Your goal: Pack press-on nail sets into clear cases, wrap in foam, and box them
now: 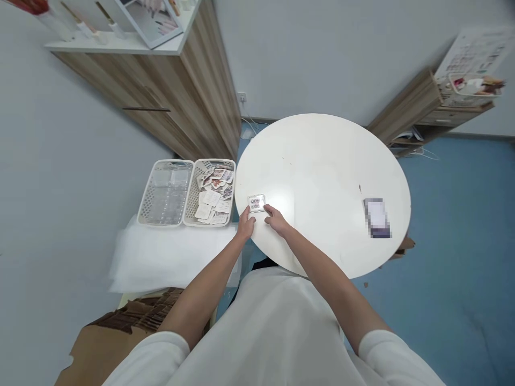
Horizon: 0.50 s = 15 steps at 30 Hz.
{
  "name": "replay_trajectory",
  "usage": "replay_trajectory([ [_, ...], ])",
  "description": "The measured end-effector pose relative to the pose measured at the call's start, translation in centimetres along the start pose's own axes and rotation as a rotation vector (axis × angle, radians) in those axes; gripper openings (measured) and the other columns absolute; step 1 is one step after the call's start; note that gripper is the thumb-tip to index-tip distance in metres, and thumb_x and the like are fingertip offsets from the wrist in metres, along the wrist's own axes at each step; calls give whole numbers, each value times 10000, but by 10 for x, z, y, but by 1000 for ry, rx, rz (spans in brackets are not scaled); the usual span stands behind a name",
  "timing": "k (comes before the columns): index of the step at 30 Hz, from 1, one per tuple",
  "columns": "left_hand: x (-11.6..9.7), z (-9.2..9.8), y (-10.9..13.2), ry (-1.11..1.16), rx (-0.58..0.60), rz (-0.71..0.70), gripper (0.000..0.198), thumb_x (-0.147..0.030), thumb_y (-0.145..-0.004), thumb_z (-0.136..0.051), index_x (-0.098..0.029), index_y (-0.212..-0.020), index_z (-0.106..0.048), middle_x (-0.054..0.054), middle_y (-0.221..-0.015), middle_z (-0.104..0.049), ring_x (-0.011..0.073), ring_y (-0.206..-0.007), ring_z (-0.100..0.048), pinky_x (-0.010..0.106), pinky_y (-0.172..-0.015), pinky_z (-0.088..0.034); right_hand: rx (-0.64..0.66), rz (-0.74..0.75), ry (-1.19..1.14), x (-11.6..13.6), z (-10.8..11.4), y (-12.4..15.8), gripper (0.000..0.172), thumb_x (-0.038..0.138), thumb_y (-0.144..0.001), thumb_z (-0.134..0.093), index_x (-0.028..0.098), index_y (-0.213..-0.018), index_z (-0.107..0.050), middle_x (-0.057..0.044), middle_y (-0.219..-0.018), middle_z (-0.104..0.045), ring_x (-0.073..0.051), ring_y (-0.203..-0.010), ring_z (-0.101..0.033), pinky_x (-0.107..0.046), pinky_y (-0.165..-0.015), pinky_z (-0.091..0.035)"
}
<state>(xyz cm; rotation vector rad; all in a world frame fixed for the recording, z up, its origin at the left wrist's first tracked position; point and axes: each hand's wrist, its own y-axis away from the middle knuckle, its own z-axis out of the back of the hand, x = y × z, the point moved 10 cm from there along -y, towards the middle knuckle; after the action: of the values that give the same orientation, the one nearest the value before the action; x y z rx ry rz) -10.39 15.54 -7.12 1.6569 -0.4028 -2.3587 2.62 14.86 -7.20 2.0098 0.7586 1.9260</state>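
A small clear plastic case [256,202] with a card inside lies at the left side of the round white table [322,161]. The card carries small dark pieces in rows, too small to name. My left hand [245,224] grips the case at its lower left corner, thumb pointing inward. At the lower right corner, the fingers of my right hand [276,220] hold the same case. Beside the table's left edge, a white basket [188,214] contains several printed cards [212,198]. A second white basket [141,206] next to it contains clear plastic cases [167,193].
A blurred dark-framed object [377,217] lies on the table's right side. White sheeting [173,257] spreads below the baskets, with brown cardboard [108,348] at lower left. A wooden cabinet [193,80] stands behind the baskets; a shelf unit [418,107] is at the right wall.
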Motion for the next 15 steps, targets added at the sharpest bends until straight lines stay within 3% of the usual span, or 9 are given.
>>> replay_trajectory([
  [3, -5, -30, 8, 50, 60, 15, 611, -148, -692, -407, -162, -1302, -364, 41, -1333, -413, 241, -1223, -361, 372, -1002, -308, -75, 14, -34, -9, 35, 21, 703, 56, -573, -474, 215, -1255, -412, -10, -1433, -219, -182, -1274, -299, -318, -1027, -290],
  [11, -45, -135, 45, 17, 301, -108, 612, -125, -689, -414, -153, -1300, -379, 40, -1321, -432, 232, -1191, -411, 383, -1000, -321, -229, 75, 7, -29, 140, 99, 695, 34, -589, -434, 239, -1252, -404, -2, -1416, -264, -168, -1263, -320, -354, -1043, -279],
  [15, -57, -174, 69, -36, 369, -148, 597, -112, -685, -417, -148, -1281, -408, 35, -1340, -401, 223, -1232, -361, 375, -1033, -276, -231, 85, 103, -42, 175, 132, 672, 45, -600, -416, 249, -1241, -423, 2, -1422, -236, -163, -1276, -292, -353, -1048, -274],
])
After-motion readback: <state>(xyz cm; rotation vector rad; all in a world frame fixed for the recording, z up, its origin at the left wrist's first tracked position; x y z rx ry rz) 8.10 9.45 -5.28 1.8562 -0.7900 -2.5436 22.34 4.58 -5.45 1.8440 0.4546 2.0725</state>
